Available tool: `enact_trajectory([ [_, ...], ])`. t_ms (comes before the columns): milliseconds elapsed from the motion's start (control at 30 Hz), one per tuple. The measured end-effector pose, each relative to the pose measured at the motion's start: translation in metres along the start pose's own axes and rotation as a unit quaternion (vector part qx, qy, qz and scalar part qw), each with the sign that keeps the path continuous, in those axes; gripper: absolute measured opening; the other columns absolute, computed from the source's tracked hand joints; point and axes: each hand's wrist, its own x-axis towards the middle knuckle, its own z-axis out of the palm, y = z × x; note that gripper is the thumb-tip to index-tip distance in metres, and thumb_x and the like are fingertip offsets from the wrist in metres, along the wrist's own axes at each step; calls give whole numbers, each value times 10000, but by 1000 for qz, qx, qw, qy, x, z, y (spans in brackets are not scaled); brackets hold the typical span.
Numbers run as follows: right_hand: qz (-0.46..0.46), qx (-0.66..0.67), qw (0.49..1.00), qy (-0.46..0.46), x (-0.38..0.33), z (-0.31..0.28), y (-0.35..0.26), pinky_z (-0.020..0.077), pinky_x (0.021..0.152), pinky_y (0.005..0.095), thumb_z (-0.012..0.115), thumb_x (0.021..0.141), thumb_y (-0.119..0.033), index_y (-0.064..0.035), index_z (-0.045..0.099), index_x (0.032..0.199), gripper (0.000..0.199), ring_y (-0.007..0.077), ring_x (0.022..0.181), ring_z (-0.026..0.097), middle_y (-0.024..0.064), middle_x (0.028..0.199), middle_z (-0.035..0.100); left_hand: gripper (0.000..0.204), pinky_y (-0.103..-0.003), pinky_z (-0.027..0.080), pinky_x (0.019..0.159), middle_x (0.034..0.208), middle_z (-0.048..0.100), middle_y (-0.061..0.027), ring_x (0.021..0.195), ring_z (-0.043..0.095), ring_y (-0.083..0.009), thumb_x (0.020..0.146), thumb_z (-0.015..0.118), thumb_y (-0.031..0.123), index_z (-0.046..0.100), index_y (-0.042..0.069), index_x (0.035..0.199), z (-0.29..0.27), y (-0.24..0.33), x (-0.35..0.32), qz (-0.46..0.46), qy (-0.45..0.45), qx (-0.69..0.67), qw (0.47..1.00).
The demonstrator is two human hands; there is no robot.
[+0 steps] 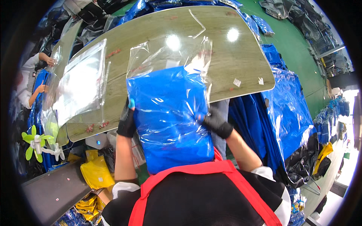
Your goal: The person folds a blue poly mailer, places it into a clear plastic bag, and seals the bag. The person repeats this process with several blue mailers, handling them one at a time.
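Observation:
A folded piece of blue fabric point(169, 109) sits inside a clear plastic bag point(139, 56), whose loose upper part spreads over the table. Its lower end reaches back to my red apron point(200, 168). My left hand point(127, 119), in a black glove with a bare fingertip or two, grips the bag's left edge, thumb on top. On the opposite edge my right hand point(217, 122), gloved alike, is closed with the thumb pressed on the plastic. The fingers beneath the bag are hidden on both sides.
Flat clear bags point(85, 75) lie on the table point(241, 56) to the left. A small green fan point(36, 142) is clipped nearby. Blue fabric point(286, 113) hangs at the right; a yellow package point(97, 173) lies lower left. Another person's hands point(44, 73) work at far left.

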Motion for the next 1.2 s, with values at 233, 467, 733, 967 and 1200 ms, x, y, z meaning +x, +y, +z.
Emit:
enact_trajectory([
  [233, -4, 96, 994, 59, 1, 2, -2, 513, 858, 319, 667, 868, -430, 15, 534, 1251, 602, 195, 994, 620, 125, 1148, 637, 756, -407, 440, 996, 1305, 535, -110, 1231, 477, -245, 848, 644, 513, 415, 35, 1388, 16, -5, -11, -49, -46, 104, 992],
  [467, 54, 175, 983, -7, -1, -3, 28, 502, 897, 325, 721, 821, -423, 8, 482, 1299, 687, 208, 1037, 606, 129, 1170, 608, 654, -326, 469, 891, 1202, 596, -118, 1014, 579, -203, 832, 701, 373, 486, -9, 1317, 5, -24, 2, -24, -39, 83, 996],
  [733, 36, -64, 992, -99, -41, -11, 5, 430, 990, 363, 718, 815, -425, -51, 478, 1347, 693, 273, 1162, 538, 150, 1253, 572, 796, -367, 366, 1057, 1372, 474, -122, 1236, 469, -234, 828, 722, 339, 318, 29, 1440, -41, -48, -69, -40, -35, 49, 997],
  [967, -415, -435, 798, 50, 59, -47, -11, 400, 1021, 440, 525, 884, -192, -193, 569, 1285, 404, 374, 1242, 477, 149, 1337, 534, 677, -336, 386, 1032, 1424, 410, -170, 1239, 447, -233, 871, 636, 252, 346, 19, 1437, -18, 16, 28, 178, -12, 53, 983],
  [1200, -432, -314, 828, 171, 76, -47, 39, 372, 1059, 453, 650, 876, -241, -204, 408, 1397, 576, 379, 1300, 420, 222, 1411, 416, 546, -352, 295, 1101, 1410, 413, -205, 1334, 383, -291, 909, 614, 217, 416, 26, 1382, -43, -3, 32, 441, 94, 490, 746],
])
